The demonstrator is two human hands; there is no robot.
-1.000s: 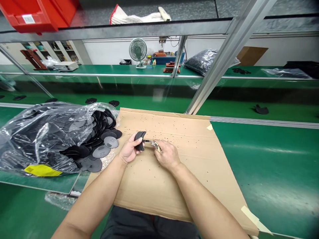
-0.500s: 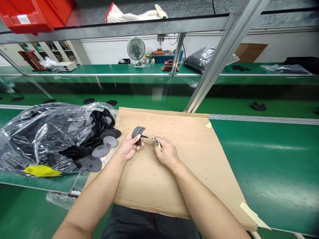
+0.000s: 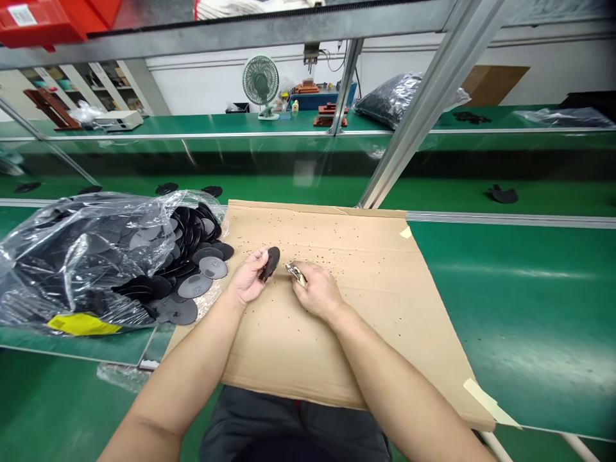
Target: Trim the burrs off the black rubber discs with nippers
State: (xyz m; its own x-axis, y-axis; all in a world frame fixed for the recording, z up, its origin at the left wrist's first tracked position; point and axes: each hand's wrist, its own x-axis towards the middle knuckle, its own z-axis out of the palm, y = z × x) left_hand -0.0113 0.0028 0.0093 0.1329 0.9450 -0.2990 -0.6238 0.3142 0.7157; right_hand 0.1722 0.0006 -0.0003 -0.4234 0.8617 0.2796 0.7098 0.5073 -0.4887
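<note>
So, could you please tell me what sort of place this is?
Probably a factory workstation, judging by the clear bag of dark discs, the metal frame and the long green bench.

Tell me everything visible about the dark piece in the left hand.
The dark piece looks matte and thin, with a rounded upper edge; its material could be rubber or plastic. The left hand pinches it, tilted up on edge, above the cardboard sheet. Fingers hide part of it. A gap separates it from the metal-tipped tool.
</note>
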